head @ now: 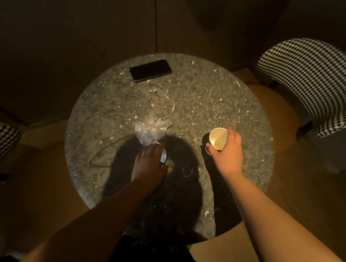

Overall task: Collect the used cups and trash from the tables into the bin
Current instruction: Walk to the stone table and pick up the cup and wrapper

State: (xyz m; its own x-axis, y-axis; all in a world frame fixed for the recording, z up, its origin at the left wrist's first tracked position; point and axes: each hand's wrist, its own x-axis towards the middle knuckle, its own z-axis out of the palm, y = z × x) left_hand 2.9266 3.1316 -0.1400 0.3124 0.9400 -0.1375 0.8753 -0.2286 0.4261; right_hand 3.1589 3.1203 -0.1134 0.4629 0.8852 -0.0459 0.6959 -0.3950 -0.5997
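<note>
Mid-pickup, I judge: my right hand [226, 151] is wrapped around the paper cup [218, 138], my left hand [150, 162] pinches the plastic wrapper [150, 130] on the table [223, 97]; no bin in view, binning still ahead.

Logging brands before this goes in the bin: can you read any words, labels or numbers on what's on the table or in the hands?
None can be read.
White cup held by the right hand: plain inside, no print shows.
Clear plastic wrapper gripped by the left hand: no lettering shows.
Small white item under the left hand's fingers: too blurred to tell.
Phone on the round table: dark, no visible text.
</note>
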